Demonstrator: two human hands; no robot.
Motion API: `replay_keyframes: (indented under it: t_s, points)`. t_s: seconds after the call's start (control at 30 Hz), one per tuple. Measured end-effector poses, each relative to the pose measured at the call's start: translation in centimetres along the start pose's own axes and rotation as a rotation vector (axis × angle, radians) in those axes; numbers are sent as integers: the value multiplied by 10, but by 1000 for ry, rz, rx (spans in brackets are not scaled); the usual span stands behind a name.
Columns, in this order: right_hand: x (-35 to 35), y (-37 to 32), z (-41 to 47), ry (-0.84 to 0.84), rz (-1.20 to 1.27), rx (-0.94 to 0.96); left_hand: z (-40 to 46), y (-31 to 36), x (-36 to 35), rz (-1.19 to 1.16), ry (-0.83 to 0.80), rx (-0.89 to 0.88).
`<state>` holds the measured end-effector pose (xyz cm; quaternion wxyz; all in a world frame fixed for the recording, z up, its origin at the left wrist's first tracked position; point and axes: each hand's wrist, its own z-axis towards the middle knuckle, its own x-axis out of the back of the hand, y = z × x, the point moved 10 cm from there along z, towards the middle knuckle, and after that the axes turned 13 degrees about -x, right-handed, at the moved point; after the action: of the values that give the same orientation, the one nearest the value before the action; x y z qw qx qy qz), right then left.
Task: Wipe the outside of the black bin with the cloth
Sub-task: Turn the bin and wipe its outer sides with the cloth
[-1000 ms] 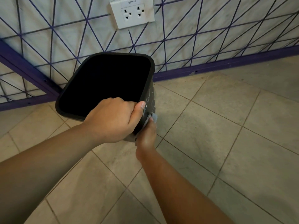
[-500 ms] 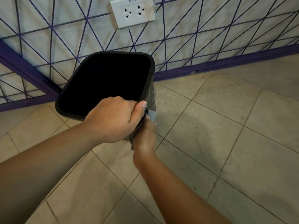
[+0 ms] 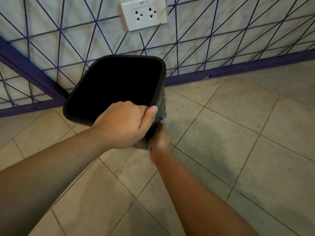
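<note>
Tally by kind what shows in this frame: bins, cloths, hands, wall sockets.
Black bin: 1
Cloth, only a corner showing: 1
Hands: 2, left hand gripping the bin's rim, right hand on the cloth at the bin's outer side
Wall socket plate: 1
Total: 5

Soft, even indoor light with no glare. The bin's [image 3: 159, 92] inside is solid black, showing no detail. A faint shadow falls on the floor tiles [image 3: 221, 133] beside it. The right hand [image 3: 160, 138] is slightly motion-blurred. Wide-angle distortion bends the wall lines [image 3: 238, 40] toward the edges.
</note>
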<state>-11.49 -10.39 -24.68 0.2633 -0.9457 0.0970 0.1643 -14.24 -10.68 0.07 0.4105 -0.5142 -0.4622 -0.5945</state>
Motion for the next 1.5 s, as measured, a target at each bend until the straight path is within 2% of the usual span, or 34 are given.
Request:
replay_keyframes:
  t_s: [0.13,0.27,0.4,0.47,0.57,0.7,0.77,0.9,1.0,1.07,1.13,1.2,1.27,1.33,1.43,1.5]
  points:
    - [-10,12,-29,-74,-20,50,-1,-3,0,-16,0,12]
    - [5,18,3,48,-14,13,0,-2,0,-16,9,0]
    - [-11,5,-29,-34,-11,71,-1,-3,0,-26,10,19]
    - [-9,7,-30,-15,-21,132,0,-5,0,-26,5,19]
    - [0,7,-10,44,-16,64,0,-5,0,-26,8,12]
    - [-9,9,-33,-31,-71,136,0,-5,-1,-28,9,5]
    - [-4,12,-22,2,-105,165,1,-6,0,-19,11,-1]
    - [4,13,7,39,-126,21,2,-5,0,-39,22,-20]
    - [-3,14,-23,-15,-134,88,1,-6,1,-38,19,-8]
    - [1,20,-21,23,-141,105,1,-8,0,-38,15,-5]
    - [9,19,-9,62,-130,38,1,-9,0,-34,22,-6]
    - [4,8,-13,27,-104,30,1,-9,0,-38,24,-5]
    - [-6,3,-31,-34,-101,93,0,-9,0,-40,26,-1]
    - [-6,6,-37,-23,-126,159,0,-9,0,-39,25,-6]
    - [3,8,-17,13,-127,65,1,-8,0,-42,23,-14]
    - [-1,3,-23,-27,-95,41,1,-7,0,-45,25,-20]
